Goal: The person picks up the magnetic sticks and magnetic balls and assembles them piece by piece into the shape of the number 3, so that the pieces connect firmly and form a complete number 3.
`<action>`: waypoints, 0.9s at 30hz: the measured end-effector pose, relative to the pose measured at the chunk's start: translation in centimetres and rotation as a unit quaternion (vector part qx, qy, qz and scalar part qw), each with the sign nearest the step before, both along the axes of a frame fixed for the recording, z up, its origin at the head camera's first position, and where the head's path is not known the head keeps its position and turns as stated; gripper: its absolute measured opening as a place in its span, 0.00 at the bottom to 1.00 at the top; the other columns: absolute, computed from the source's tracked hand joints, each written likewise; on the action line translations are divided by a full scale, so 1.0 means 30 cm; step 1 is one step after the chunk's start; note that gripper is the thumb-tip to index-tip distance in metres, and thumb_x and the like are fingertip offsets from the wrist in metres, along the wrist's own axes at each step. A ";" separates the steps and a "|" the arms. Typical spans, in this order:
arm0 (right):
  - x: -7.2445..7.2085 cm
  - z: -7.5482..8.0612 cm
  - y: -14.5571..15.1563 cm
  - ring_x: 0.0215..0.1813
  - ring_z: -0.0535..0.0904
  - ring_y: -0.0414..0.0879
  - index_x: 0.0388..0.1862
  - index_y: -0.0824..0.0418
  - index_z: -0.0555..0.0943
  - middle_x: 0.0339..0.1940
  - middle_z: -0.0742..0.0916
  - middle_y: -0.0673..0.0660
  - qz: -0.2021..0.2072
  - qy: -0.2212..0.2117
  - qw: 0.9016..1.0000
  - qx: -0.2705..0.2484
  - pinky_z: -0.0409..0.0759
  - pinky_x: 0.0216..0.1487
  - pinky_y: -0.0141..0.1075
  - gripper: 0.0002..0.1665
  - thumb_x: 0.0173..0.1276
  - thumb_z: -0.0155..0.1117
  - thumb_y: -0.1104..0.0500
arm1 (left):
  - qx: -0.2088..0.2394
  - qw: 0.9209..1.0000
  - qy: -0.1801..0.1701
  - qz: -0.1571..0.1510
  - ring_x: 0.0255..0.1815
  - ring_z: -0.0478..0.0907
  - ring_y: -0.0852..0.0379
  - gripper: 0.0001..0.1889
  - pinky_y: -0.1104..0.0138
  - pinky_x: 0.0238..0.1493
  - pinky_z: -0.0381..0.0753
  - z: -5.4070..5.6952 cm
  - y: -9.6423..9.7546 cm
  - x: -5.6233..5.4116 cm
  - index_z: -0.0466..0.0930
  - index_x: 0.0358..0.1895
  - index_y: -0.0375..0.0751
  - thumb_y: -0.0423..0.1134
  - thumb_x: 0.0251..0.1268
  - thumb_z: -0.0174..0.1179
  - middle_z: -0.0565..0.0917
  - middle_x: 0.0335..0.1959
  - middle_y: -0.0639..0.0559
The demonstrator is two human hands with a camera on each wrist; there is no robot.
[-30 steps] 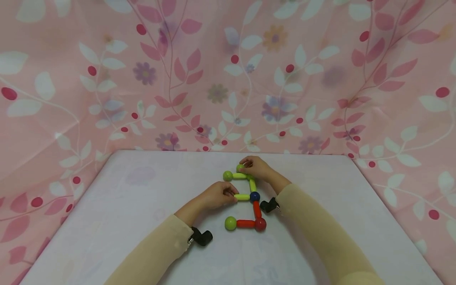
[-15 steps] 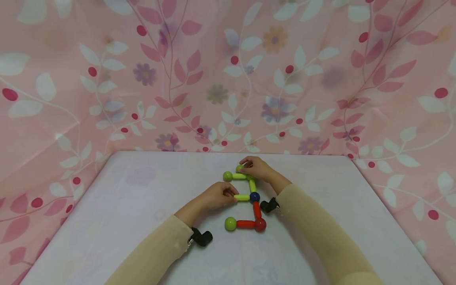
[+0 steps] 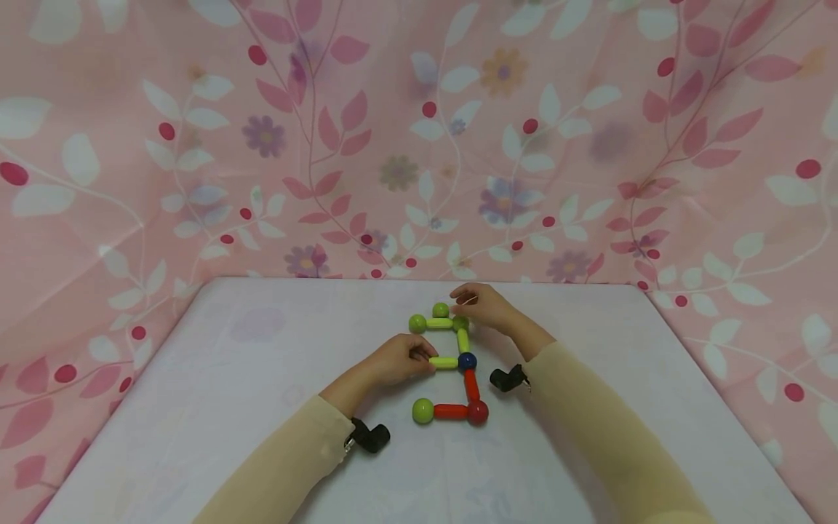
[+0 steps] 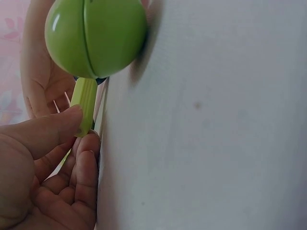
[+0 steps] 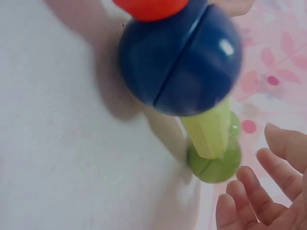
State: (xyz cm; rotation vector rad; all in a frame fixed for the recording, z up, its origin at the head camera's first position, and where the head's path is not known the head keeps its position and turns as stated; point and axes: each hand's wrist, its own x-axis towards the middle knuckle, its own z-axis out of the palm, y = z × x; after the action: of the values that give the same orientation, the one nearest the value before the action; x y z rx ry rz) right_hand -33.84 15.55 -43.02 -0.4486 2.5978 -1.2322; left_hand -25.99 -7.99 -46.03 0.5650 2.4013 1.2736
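Toy rods and balls joined into a branching shape lie mid-table in the head view. My left hand [image 3: 396,360] pinches the free end of a yellow-green rod [image 3: 445,362] between thumb and fingers; its other end meets the blue ball [image 3: 467,362]. From there another yellow-green rod [image 3: 463,340] runs back to a green corner ball [image 3: 460,324]. My right hand [image 3: 483,306] hovers at that corner, holding nothing, its fingers loosely spread in the right wrist view. Just beyond is a loose-looking green ball [image 3: 441,310]. A further green ball [image 3: 417,323] ends the back rod.
Towards the front, red rods [image 3: 451,412] join a red ball [image 3: 478,413] and a green ball [image 3: 423,410]. Black wrist cameras [image 3: 372,437] hang below both sleeves. A pale cloth covers the table [image 3: 262,407], with a pink floral curtain [image 3: 393,145] behind.
My right hand has let go of the back green ball and drawn slightly to the right. The left hand keeps its pinch on the rod in the same place.
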 end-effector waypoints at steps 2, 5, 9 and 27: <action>0.017 0.008 0.015 0.58 0.78 0.56 0.60 0.63 0.80 0.55 0.83 0.59 0.003 0.001 1.000 0.001 0.77 0.59 0.49 0.22 0.71 0.66 0.55 | 0.002 1.000 0.000 0.000 0.38 0.78 0.59 0.10 0.67 0.44 0.78 0.000 0.000 0.001 0.84 0.46 0.41 0.36 0.62 0.70 0.83 0.35 0.55; 0.047 0.016 0.037 0.56 0.79 0.55 0.58 0.63 0.80 0.54 0.83 0.59 0.013 -0.005 1.000 -0.001 0.77 0.59 0.48 0.20 0.72 0.66 0.55 | 0.003 1.000 0.001 -0.002 0.38 0.78 0.59 0.10 0.67 0.44 0.78 -0.001 0.001 0.004 0.84 0.46 0.41 0.36 0.62 0.70 0.82 0.35 0.55; 0.094 0.025 0.060 0.53 0.80 0.52 0.54 0.61 0.82 0.51 0.84 0.56 0.029 -0.024 0.999 -0.002 0.78 0.56 0.45 0.17 0.71 0.67 0.55 | 0.004 1.000 0.003 -0.002 0.38 0.78 0.59 0.10 0.67 0.44 0.78 0.001 0.001 0.006 0.84 0.46 0.41 0.36 0.63 0.70 0.83 0.35 0.55; 0.228 0.009 0.104 0.43 0.79 0.50 0.50 0.61 0.82 0.43 0.83 0.55 0.060 -0.072 0.996 0.006 0.80 0.44 0.38 0.14 0.69 0.70 0.58 | 0.001 1.000 0.003 0.003 0.38 0.78 0.59 0.09 0.68 0.44 0.78 0.008 0.003 0.007 0.84 0.45 0.41 0.34 0.63 0.70 0.82 0.35 0.55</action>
State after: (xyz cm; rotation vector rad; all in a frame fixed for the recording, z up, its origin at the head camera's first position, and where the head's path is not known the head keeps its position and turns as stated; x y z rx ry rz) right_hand -26.99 18.68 -42.74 -0.4880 2.4185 -1.1645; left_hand -25.79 -7.88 -45.80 0.5639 2.4069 1.2795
